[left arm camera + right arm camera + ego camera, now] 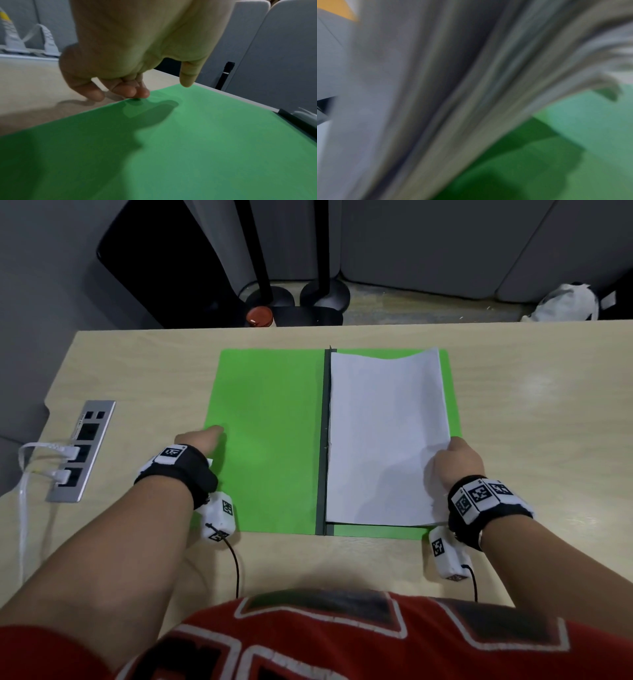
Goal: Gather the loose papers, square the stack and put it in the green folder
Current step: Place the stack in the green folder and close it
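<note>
The green folder (270,440) lies open and flat on the table, with a dark spine (325,440) down its middle. A stack of white papers (383,440) rests on its right half. My right hand (452,453) grips the stack's right edge near the front. In the right wrist view the sheets (436,94) curve up off the green folder (573,135), blurred, and the hand itself is hidden. My left hand (205,440) sits at the left flap's outer edge. Its bent fingertips (126,92) touch that edge of the folder (188,148), and the thumb hovers above the green.
A metal socket panel (80,451) with white cables plugged in sits in the wooden table (531,405) at the left. Beyond the far edge are black stand bases (325,292), a red-capped item (259,316) and a white bag (565,302) on the floor.
</note>
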Action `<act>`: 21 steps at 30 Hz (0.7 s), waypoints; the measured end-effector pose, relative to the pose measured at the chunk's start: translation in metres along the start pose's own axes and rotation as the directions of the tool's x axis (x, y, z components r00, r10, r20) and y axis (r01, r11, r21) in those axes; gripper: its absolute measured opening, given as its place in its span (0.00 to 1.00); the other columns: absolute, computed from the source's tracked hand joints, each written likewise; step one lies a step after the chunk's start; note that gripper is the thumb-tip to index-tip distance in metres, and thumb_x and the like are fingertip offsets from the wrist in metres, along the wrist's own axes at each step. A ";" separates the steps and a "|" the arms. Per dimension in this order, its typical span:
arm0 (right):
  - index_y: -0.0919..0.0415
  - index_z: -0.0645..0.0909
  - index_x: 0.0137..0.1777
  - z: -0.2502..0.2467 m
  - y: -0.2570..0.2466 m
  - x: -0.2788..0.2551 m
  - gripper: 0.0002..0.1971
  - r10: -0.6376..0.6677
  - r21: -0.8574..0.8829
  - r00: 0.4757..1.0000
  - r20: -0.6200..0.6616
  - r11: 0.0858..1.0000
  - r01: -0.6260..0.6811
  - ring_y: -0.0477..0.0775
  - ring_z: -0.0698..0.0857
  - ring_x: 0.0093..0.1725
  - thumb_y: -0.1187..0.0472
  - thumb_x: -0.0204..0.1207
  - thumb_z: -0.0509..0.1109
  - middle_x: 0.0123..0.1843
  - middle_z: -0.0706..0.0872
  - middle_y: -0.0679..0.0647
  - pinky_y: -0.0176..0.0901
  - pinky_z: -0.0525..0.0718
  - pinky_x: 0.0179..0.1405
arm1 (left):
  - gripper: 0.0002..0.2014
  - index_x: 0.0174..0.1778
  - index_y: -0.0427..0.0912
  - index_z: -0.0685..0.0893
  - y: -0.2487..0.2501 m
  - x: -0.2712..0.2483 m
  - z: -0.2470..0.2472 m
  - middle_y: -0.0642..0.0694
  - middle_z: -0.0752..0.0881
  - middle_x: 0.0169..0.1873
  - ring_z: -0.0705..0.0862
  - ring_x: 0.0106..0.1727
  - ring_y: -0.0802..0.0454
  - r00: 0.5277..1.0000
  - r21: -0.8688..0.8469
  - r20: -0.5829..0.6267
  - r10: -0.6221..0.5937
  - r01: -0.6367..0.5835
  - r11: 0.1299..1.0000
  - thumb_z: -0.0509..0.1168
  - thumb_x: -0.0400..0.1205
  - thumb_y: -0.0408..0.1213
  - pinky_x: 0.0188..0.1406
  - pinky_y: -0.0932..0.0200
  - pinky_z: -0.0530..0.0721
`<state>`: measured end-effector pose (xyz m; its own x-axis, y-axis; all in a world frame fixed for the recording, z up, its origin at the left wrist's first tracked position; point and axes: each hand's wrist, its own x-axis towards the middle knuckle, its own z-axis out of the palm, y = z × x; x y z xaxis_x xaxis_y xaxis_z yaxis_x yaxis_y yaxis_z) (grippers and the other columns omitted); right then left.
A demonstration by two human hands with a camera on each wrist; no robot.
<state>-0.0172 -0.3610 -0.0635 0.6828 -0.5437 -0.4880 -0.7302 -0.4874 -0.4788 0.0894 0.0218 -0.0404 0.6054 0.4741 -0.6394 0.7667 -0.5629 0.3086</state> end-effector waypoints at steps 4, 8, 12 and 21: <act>0.69 0.73 0.63 0.000 0.001 0.001 0.16 -0.007 -0.020 1.000 0.000 1.000 0.007 0.66 0.76 0.50 0.68 0.78 0.54 0.61 0.81 0.71 0.47 0.70 0.46 | 0.23 0.57 0.36 0.78 -0.001 -0.004 -0.003 0.38 0.78 0.50 0.77 0.48 0.39 1.000 0.035 0.017 -0.007 0.007 0.999 0.61 0.79 0.54 0.55 0.52 0.77; 0.70 0.73 0.62 -0.001 0.002 0.002 0.15 -0.011 -0.030 1.000 0.002 0.999 0.011 0.62 0.73 0.47 0.69 0.78 0.54 0.61 0.80 0.71 0.46 0.69 0.46 | 0.29 0.70 0.33 0.70 0.002 -0.014 -0.007 0.35 0.82 0.59 0.82 0.52 0.37 0.996 -0.156 -0.084 -0.034 0.020 0.988 0.65 0.77 0.47 0.45 0.51 0.77; 0.67 0.73 0.64 -0.004 0.003 0.001 0.17 -0.004 0.025 1.000 0.004 1.000 0.004 0.62 0.75 0.47 0.69 0.77 0.54 0.61 0.81 0.69 0.47 0.72 0.46 | 0.33 0.75 0.30 0.62 0.015 -0.040 -0.026 0.32 0.75 0.71 0.80 0.62 0.34 0.967 -0.083 -0.212 0.139 -0.160 0.984 0.64 0.81 0.46 0.42 0.53 0.72; 0.59 0.72 0.74 -0.020 0.016 -0.005 0.26 0.066 0.036 0.997 -0.050 0.997 -0.064 0.67 0.79 0.66 0.54 0.76 0.61 0.72 0.76 0.65 0.51 0.77 0.63 | 0.21 0.61 0.49 0.79 0.032 -0.140 -0.055 0.53 0.79 0.57 0.78 0.58 0.50 0.772 -0.028 -0.179 0.609 -0.623 0.782 0.60 0.81 0.59 0.58 0.52 0.75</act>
<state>-0.0325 -0.3797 -0.0536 0.6312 -0.6079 -0.4817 -0.7713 -0.4266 -0.4723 0.0411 -0.0251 0.0974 0.9731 0.1445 -0.1795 0.2280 -0.7168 0.6590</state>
